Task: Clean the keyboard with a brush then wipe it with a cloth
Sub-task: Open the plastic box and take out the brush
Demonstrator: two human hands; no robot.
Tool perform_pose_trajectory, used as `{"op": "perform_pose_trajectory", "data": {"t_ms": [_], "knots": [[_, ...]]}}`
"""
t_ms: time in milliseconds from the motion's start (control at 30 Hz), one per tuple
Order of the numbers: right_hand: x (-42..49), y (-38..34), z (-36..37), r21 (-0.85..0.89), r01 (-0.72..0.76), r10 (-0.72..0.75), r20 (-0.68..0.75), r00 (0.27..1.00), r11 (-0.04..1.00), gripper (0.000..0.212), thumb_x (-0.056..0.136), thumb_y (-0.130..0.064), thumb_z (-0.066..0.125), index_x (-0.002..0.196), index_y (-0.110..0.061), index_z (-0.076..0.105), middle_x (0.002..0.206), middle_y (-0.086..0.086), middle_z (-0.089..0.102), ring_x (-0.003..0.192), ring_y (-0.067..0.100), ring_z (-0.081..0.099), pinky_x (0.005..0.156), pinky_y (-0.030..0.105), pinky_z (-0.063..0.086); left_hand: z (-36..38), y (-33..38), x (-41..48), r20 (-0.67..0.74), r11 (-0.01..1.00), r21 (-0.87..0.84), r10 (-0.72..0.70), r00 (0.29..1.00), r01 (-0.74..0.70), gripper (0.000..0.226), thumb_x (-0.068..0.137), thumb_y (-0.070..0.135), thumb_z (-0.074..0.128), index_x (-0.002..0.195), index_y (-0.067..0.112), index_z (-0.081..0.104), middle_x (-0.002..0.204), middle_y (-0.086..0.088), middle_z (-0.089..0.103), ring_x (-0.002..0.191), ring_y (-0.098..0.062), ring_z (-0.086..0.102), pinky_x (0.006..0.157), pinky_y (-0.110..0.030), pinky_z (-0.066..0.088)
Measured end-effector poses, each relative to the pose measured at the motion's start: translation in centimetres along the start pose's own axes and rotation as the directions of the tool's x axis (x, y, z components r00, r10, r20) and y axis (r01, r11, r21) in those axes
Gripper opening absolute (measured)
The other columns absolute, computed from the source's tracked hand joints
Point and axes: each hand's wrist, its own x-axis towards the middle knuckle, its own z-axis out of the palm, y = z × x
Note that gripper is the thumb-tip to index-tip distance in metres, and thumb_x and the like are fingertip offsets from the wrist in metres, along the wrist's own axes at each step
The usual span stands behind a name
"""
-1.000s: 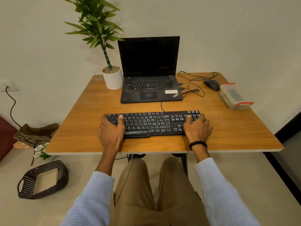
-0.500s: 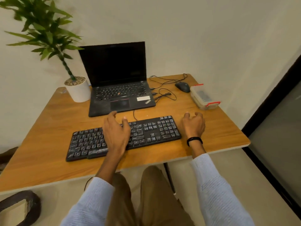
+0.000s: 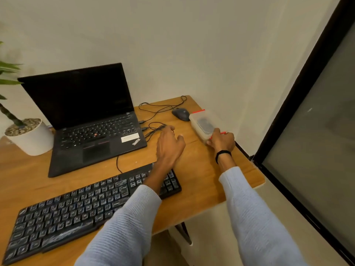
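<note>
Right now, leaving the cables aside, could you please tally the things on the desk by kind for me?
laptop: 1
keyboard: 1
mouse: 1
plastic box: 1
potted plant: 1
Total: 5

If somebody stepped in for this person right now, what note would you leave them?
Left hand: relaxed, holds nothing, above the wooden table.
Right hand: grips the near end of the clear plastic box with red clips near the table's right edge. Something dark is inside, cannot tell what.
Black keyboard: flat at the table's front, whitish marks on its keys.
Done: apparently nothing; no brush or cloth in view.
Left: find the brush, brush the keys, wipe with a cloth.
</note>
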Motion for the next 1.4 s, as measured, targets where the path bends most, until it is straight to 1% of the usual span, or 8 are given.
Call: {"op": "perform_pose_trajectory", "data": {"t_ms": [167, 367, 567, 733, 967, 1167, 1267, 1400], "knots": [[-2.4, 1.5, -2.3, 0.020, 0.022, -0.021, -0.051, 0.998, 1.000, 0.053, 0.057, -0.056, 0.054, 0.096, -0.021, 0.063, 0.084, -0.004, 0.072, 0.070, 0.020, 0.071, 0.068, 0.038, 0.061, 2.2, 0.7, 1.8, 0.037, 0.999, -0.039, -0.014, 0.999, 0.015, 0.047, 0.099, 0.031, 0.059, 0.140, 0.011, 0.051, 0.129, -0.009, 0.064, 0.117, -0.024, 0.060, 0.092, -0.035, 0.047], [-8.5, 4.3, -7.5, 0.085, 0.017, -0.012, -0.064, 0.998, 0.996, 0.036, 0.079, -0.043, 0.070, 0.108, -0.028, 0.056, 0.096, -0.010, 0.065, 0.074, 0.014, 0.072, 0.065, 0.036, 0.062, 4.8, 1.9, 2.4, 0.103, 0.999, -0.045, 0.033, 0.994, -0.029, 0.049, 0.104, 0.038, 0.053, 0.139, 0.004, 0.057, 0.134, -0.015, 0.063, 0.125, -0.029, 0.058, 0.102, -0.041, 0.048], [-11.7, 5.2, -9.9, 0.149, 0.015, -0.014, -0.012, 1.000, 0.989, 0.035, 0.091, -0.035, 0.067, 0.121, -0.022, 0.055, 0.101, -0.008, 0.063, 0.062, 0.005, 0.070, 0.067, 0.035, 0.062, 6.6, 2.8, 1.5, 0.216, 0.998, -0.048, 0.046, 0.975, -0.037, 0.035, 0.102, 0.039, 0.057, 0.112, 0.011, 0.075, 0.105, -0.005, 0.074, 0.094, -0.020, 0.064, 0.073, -0.028, 0.043], [-12.6, 6.1, -10.3, 0.196, 0.047, -0.053, 0.026, 0.998, 0.979, 0.032, 0.094, -0.036, 0.061, 0.122, -0.021, 0.057, 0.112, 0.000, 0.065, 0.080, 0.016, 0.073, 0.065, 0.035, 0.062, 6.9, 2.8, 1.8, 0.221, 0.996, -0.076, -0.035, 0.975, 0.053, 0.031, 0.100, 0.037, 0.062, 0.097, 0.011, 0.078, 0.095, -0.006, 0.074, 0.088, -0.022, 0.066, 0.076, -0.036, 0.053], [-12.2, 6.8, -10.2, 0.159, 0.133, -0.140, 0.037, 0.989, 0.978, 0.023, 0.100, -0.028, 0.051, 0.119, -0.021, 0.061, 0.111, -0.004, 0.066, 0.086, 0.017, 0.072, 0.070, 0.038, 0.062, 6.2, 3.9, 2.4, 0.255, 0.972, -0.085, -0.192, 0.948, 0.220, 0.041, 0.098, 0.032, 0.064, 0.065, 0.008, 0.063, 0.067, -0.004, 0.057, 0.071, -0.027, 0.056, 0.061, -0.035, 0.042], [-10.3, 7.1, -10.8, 0.031, 0.166, -0.165, -0.029, 0.986, 0.986, 0.032, 0.097, -0.039, 0.053, 0.125, -0.023, 0.059, 0.111, -0.005, 0.065, 0.100, 0.017, 0.065, 0.086, 0.042, 0.058, 5.0, 2.9, 2.5, 0.272, 0.928, 0.038, -0.367, 0.889, 0.372, 0.025, 0.097, 0.024, 0.060, 0.106, 0.001, 0.066, 0.113, -0.019, 0.069, 0.104, -0.036, 0.067, 0.085, -0.042, 0.057], [-8.1, 6.1, -11.2, 0.040, 0.153, -0.148, -0.111, 0.983, 0.987, 0.044, 0.089, -0.045, 0.065, 0.126, -0.022, 0.059, 0.110, -0.006, 0.065, 0.098, 0.017, 0.066, 0.085, 0.044, 0.058, 3.7, 2.7, 1.4, 0.219, 0.944, 0.194, -0.306, 0.926, 0.266, 0.021, 0.097, 0.015, 0.056, 0.112, 0.007, 0.068, 0.117, -0.014, 0.069, 0.104, -0.033, 0.065, 0.075, -0.038, 0.051], [-4.9, 3.3, -10.7, -0.107, 0.255, -0.257, -0.003, 0.966, 0.961, 0.023, 0.088, -0.037, 0.068, 0.104, -0.023, 0.075, 0.098, -0.008, 0.072, 0.092, 0.011, 0.065, 0.088, 0.037, 0.055, 2.2, 1.9, -0.9, 0.142, 0.949, 0.263, -0.214, 0.966, 0.172, 0.035, 0.092, 0.003, 0.056, 0.122, 0.012, 0.070, 0.122, -0.014, 0.069, 0.115, -0.035, 0.062, 0.081, -0.036, 0.047]]}}
